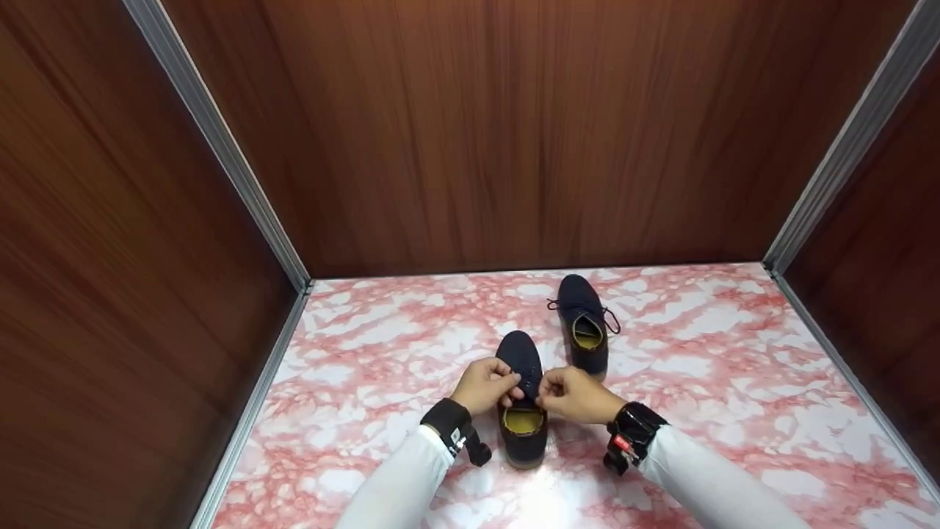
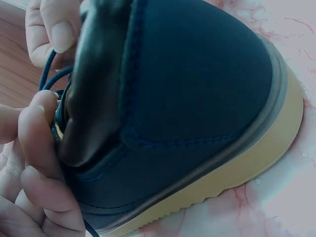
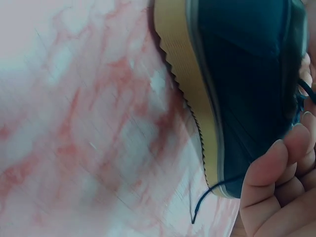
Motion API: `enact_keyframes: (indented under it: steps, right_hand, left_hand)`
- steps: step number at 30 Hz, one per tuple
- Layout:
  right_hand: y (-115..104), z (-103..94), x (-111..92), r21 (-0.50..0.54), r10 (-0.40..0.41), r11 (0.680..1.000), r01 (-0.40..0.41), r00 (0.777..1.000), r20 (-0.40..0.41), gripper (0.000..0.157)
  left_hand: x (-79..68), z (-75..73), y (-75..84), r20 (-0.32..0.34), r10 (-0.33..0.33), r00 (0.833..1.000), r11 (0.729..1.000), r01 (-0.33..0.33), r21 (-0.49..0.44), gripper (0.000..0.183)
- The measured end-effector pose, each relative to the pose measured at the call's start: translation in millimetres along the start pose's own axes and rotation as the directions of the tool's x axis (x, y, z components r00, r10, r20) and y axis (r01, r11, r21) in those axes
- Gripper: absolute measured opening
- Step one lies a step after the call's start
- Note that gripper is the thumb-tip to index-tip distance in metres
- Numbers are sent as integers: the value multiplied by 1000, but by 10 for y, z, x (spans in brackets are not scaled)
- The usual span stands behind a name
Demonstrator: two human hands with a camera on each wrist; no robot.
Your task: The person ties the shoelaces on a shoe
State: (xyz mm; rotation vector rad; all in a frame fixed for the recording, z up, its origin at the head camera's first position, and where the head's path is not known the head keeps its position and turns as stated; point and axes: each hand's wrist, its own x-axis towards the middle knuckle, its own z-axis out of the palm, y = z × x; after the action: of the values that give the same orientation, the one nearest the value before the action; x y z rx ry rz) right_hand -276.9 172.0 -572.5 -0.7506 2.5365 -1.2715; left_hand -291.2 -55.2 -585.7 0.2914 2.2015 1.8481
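Observation:
A dark navy lace-up shoe (image 1: 520,351) with a tan ridged sole (image 2: 256,163) stands between both hands, its toe pointing away. The left hand (image 1: 483,386) is at the left of its eyelets, fingers curled in at the dark shoelace (image 2: 47,69). On the opposite side, the right hand (image 1: 576,395) pinches the lace between thumb and fingertips. A loose lace end (image 3: 202,200) hangs from the right hand past the shoe's side. The yellow insole (image 1: 523,422) shows through the shoe's opening. The shoe's collar partly hides the fingertips in the wrist views.
A second matching shoe (image 1: 580,294) stands farther off to the right, its lace tied in a bow with loops out at both sides. The surface (image 1: 382,338) is red and white marbled. Brown wood-grain panels (image 1: 470,147) with metal corner strips (image 1: 228,139) enclose it.

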Motion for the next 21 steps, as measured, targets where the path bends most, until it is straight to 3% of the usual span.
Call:
enact_keyframes:
  steps: [14, 21]
  right_hand:
    - [-16, -236, 77, -14, 62, 998, -64, 991, -119, 24]
    - [-15, -281, 77, -72, 52, 995, -64, 986, -159, 29]
  left_hand:
    - [-10, -166, 45, -30, -42, 999, 999, 42, -24, 14]
    - [-16, -266, 42, -29, -9, 1000, 999, 11, 42, 15]
